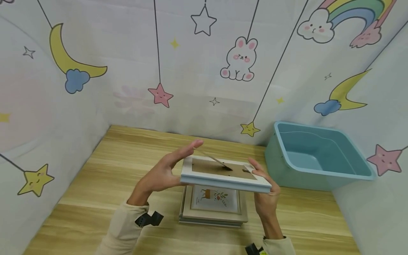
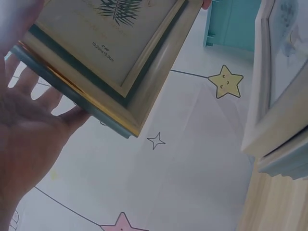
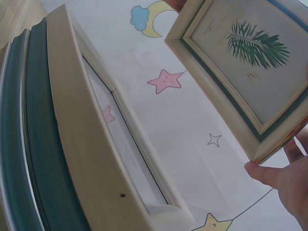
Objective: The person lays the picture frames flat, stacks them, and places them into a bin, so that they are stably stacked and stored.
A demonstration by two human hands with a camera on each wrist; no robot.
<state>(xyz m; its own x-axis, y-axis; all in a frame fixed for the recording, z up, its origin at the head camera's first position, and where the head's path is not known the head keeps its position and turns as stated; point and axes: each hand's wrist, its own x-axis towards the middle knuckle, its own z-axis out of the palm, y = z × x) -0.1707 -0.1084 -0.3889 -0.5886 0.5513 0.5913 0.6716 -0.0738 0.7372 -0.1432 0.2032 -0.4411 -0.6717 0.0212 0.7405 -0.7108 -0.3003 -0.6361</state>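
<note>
Both hands hold a white picture frame [image 1: 223, 177] face down and nearly level, its brown backing and stand facing up. My left hand [image 1: 165, 170] pinches its left edge, fingers stretched over the top and thumb underneath. My right hand [image 1: 266, 193] grips the near right corner. From below, the wrist views show the frame's leaf print [image 2: 110, 43] [image 3: 240, 62], with the left palm [image 2: 29, 139] and right thumb [image 3: 284, 178] at its edges. Directly under the held frame, a stack of picture frames [image 1: 213, 209] lies on the wooden table [image 1: 95, 184].
A light blue plastic bin [image 1: 315, 159] stands at the table's back right, close to the right hand. Cloth walls [image 1: 191, 71] printed with stars, moons and a rabbit enclose the table on three sides. The stack's edge [image 3: 62, 134] fills the left of the right wrist view.
</note>
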